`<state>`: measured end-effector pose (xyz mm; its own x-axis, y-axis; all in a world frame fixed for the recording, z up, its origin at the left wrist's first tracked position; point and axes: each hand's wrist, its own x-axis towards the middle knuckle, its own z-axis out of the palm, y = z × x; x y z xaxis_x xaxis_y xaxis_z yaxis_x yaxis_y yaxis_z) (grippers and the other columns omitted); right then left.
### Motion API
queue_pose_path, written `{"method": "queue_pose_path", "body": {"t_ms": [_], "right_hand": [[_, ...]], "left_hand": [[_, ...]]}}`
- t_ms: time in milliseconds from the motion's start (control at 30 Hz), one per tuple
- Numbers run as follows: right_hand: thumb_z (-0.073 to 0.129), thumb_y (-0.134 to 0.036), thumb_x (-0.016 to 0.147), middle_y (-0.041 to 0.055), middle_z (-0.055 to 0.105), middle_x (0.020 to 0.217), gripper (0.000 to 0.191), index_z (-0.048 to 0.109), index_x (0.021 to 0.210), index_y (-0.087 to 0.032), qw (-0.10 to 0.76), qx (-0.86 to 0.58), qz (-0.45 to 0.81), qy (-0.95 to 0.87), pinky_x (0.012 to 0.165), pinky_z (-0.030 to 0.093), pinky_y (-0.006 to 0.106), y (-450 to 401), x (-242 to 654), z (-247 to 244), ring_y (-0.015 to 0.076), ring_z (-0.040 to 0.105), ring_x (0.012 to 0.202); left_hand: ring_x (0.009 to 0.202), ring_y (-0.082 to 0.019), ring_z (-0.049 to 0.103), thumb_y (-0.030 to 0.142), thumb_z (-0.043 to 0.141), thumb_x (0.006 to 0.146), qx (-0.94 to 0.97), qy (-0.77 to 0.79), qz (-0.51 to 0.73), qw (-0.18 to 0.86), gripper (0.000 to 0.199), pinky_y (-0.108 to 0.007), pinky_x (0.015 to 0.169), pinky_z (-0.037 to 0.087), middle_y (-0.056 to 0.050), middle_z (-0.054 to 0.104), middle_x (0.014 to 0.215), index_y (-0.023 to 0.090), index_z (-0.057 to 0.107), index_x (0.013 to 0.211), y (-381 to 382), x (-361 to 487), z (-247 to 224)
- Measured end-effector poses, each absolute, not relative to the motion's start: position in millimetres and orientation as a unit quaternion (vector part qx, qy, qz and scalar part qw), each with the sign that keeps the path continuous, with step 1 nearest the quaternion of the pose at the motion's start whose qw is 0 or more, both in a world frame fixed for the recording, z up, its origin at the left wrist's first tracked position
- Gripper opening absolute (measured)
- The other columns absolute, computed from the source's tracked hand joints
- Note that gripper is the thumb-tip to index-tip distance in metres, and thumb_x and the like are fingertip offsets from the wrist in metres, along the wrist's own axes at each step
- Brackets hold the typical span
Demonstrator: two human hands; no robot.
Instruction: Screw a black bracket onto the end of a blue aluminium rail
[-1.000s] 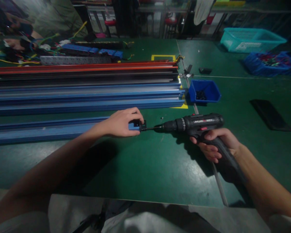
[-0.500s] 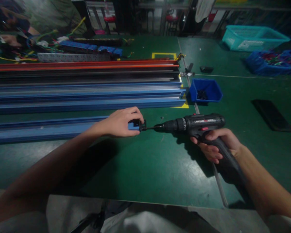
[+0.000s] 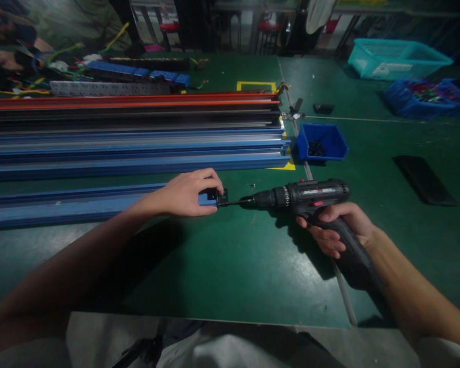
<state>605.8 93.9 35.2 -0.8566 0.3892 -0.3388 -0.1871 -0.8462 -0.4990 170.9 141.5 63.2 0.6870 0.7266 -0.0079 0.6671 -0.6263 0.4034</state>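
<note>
My left hand (image 3: 193, 193) grips the right end of a blue rail (image 3: 80, 203), fingers on its far side and thumb on the near side. A small black end piece (image 3: 223, 198) sits at that rail end. My right hand (image 3: 335, 230) is wrapped round the handle of a black power drill (image 3: 314, 193), which points left. The drill's thin bit meets the black end piece; whether it turns cannot be seen.
Blue, black and orange rails (image 3: 138, 163) lie beyond my left hand. A blue bin (image 3: 324, 143) holds small black parts. A dark flat object (image 3: 424, 180) lies right, a teal basket (image 3: 398, 59) at the back. A person's hand (image 3: 5, 60) is far left.
The whole view has shifted slightly, so things appear a little further left. Both hands keep their grip, and the bit stays against the end piece.
</note>
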Motion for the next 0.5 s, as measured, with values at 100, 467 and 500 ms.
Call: {"method": "queue_pose_path", "body": {"t_ms": [100, 467, 500], "right_hand": [[0.051, -0.029, 0.099, -0.0023, 0.057, 0.062, 0.031, 0.06, 0.12, -0.009, 0.149, -0.211, 0.938, -0.232, 0.056, 0.063, 0.028, 94.1, 606.7, 34.7, 0.0131, 0.051, 0.045], [0.052, -0.028, 0.098, -0.0008, 0.057, 0.061, 0.032, 0.064, 0.12, -0.007, 0.151, -0.216, 0.935, -0.239, 0.054, 0.063, 0.028, 93.1, 607.1, 32.2, 0.0136, 0.052, 0.045], [0.053, -0.028, 0.098, -0.0007, 0.057, 0.061, 0.032, 0.064, 0.119, -0.007, 0.152, -0.222, 0.933, -0.239, 0.053, 0.063, 0.028, 92.9, 606.2, 33.0, 0.0137, 0.052, 0.045]], "left_hand": [[0.116, -0.024, 0.07, 0.051, 0.075, 0.091, 0.899, 0.386, 0.077, 0.191, 0.037, -0.034, 0.091, 0.051, -0.005, 0.066, 0.132, 0.027, 0.075, 0.119, 141.4, 170.8, 63.1], [0.116, -0.024, 0.069, 0.053, 0.076, 0.091, 0.901, 0.387, 0.074, 0.184, 0.037, -0.034, 0.093, 0.051, -0.006, 0.067, 0.132, 0.027, 0.074, 0.118, 141.3, 170.4, 62.1], [0.116, -0.024, 0.069, 0.053, 0.076, 0.091, 0.901, 0.386, 0.075, 0.183, 0.037, -0.034, 0.092, 0.051, -0.005, 0.067, 0.132, 0.027, 0.074, 0.118, 141.1, 170.6, 62.0]]}}
